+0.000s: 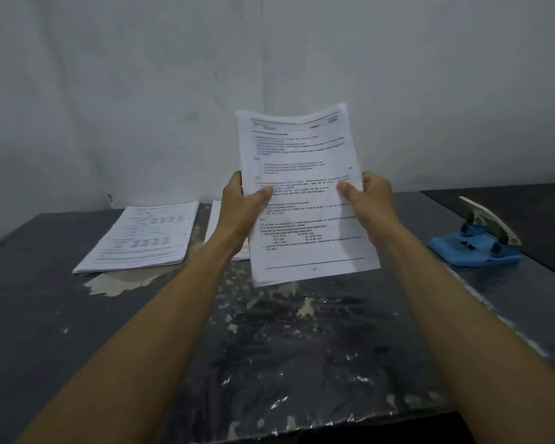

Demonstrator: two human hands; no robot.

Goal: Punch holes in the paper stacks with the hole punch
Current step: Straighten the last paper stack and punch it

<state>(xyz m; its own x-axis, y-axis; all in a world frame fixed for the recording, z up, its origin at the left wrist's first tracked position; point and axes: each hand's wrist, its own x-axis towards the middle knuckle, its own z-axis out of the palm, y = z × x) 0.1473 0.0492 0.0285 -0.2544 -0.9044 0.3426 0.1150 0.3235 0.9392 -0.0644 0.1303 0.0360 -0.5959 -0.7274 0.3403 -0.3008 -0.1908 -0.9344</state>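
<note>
A printed paper stack (305,193) is held upright above the table (45,315), pinched at its side edges by the left hand (242,208) and right hand (370,205). The hole punch (476,240) sits near the table's right edge. Loosely pinched sheets may slip out of alignment, so holes could be misplaced.

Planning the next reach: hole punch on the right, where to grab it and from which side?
Judging by its pose, take the hole punch by the flat blue base, right hand coming from the near side. The lever slants up toward the far right, so gripping there would probably just press it down.
</note>
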